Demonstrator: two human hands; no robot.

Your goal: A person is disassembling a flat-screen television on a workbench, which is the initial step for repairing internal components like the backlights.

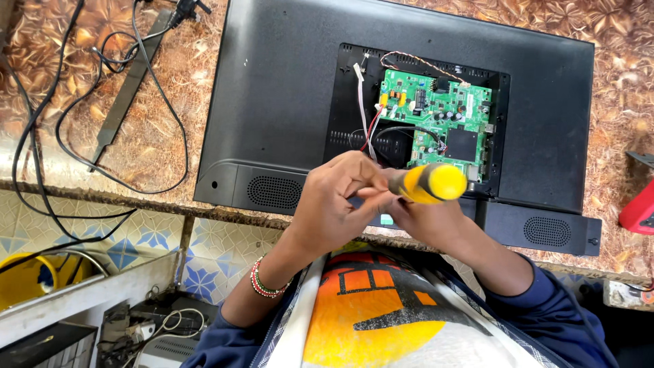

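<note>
A flat black television [286, 82] lies face down on the counter, its back cover cut open over a green circuit board [439, 116] with white, red and black wires. My right hand [426, 218] grips a yellow and black screwdriver [430, 182] by its handle, the butt end pointing up at the camera. My left hand [340, 201] closes around the front of the same handle, over the television's lower edge near a speaker grille [276, 192]. The screwdriver's tip is hidden behind my hands.
Black cables [102, 102] and a flat black bar [126, 95] lie on the brown patterned counter [41, 136] at left. A red object [640, 208] sits at the right edge. Below the tiled counter front are a yellow bucket [27, 276] and stacked equipment [136, 334].
</note>
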